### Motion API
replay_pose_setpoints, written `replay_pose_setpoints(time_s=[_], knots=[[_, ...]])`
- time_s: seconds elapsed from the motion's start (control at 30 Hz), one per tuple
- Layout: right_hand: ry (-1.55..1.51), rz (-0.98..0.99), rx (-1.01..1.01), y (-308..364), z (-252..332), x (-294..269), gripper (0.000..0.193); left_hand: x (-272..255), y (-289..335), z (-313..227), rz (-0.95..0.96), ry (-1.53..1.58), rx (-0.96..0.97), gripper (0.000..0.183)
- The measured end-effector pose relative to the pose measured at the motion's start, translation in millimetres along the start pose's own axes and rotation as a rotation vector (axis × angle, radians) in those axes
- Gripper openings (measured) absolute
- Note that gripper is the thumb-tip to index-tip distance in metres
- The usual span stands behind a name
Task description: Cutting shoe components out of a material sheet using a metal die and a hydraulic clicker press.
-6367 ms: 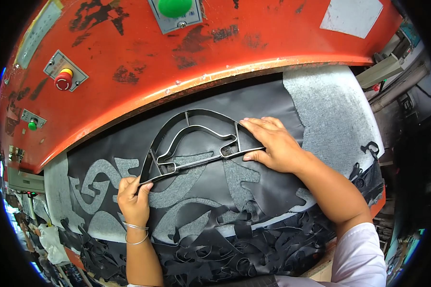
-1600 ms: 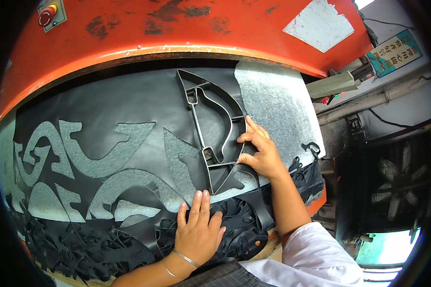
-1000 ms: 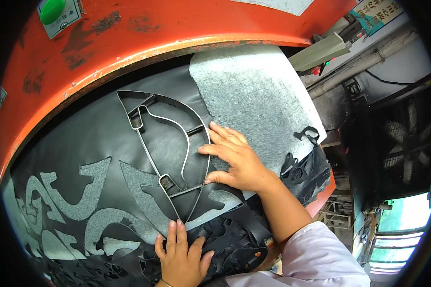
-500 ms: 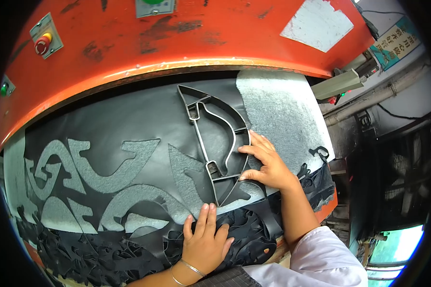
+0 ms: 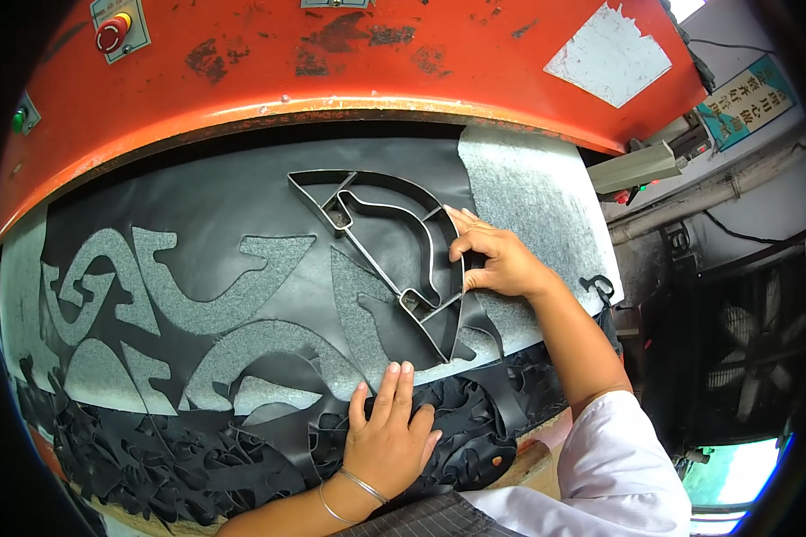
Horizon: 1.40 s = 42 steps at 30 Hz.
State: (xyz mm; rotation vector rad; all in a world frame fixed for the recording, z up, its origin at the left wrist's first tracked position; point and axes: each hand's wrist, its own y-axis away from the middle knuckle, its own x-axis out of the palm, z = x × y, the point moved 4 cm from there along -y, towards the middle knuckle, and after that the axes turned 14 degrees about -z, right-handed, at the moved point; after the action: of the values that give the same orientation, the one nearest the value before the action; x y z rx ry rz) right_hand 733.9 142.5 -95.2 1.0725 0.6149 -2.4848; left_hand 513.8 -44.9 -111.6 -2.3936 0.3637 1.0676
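A steel cutting die, bow-shaped with thin upright walls and cross braces, lies on a black leather sheet. My right hand grips the die's curved right wall, thumb and fingers bent over the edge. Below the die, my left hand rests with fingers stretched at the front edge of the pale cutting board, touching no part of the die. Curved cut-outs in the leather, left of the die, show the grey board beneath.
An orange press head spans the far side, carrying a red emergency-stop button. Heaped black leather scraps fill the front edge. A small hooked scrap lies at the board's right. A dark fan stands farther right.
The die has turned counterclockwise under my right hand: its far tip swung left, its near tip right. My left hand stays at the board's edge. The view has shifted slightly.
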Motion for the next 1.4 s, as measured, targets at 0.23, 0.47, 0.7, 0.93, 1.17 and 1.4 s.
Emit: replay_pose_setpoints(time_s=[0.23, 0.47, 0.7, 0.93, 1.17, 1.4], knots=[[0.160, 0.023, 0.019, 14.7, 13.6, -5.4, 0.063, -32.2, -16.1, 5.3, 0.010, 0.040, -0.014, 0.034], [0.071, -0.051, 0.179, 77.2, 72.1, 19.9, 0.108, -136.6, -90.3, 121.1, -0.201, -0.124, -0.064, 0.042], [0.377, -0.190, 0.127, 79.7, 88.0, 42.5, 0.077, -78.9, -163.3, 212.9, -0.178, -0.161, -0.088, 0.064], [0.246, -0.191, 0.087, 82.8, 82.1, 40.4, 0.048, -71.7, -162.3, 211.9, -0.304, -0.100, -0.185, 0.039], [0.201, -0.190, 0.106, 85.4, 78.1, 37.4, 0.038, -69.3, -160.7, 211.5, -0.349, -0.163, -0.115, 0.040], [0.177, -0.206, 0.121, 84.1, 77.7, 38.1, 0.037, -71.0, -160.5, 209.1, -0.323, -0.187, -0.101, 0.036]])
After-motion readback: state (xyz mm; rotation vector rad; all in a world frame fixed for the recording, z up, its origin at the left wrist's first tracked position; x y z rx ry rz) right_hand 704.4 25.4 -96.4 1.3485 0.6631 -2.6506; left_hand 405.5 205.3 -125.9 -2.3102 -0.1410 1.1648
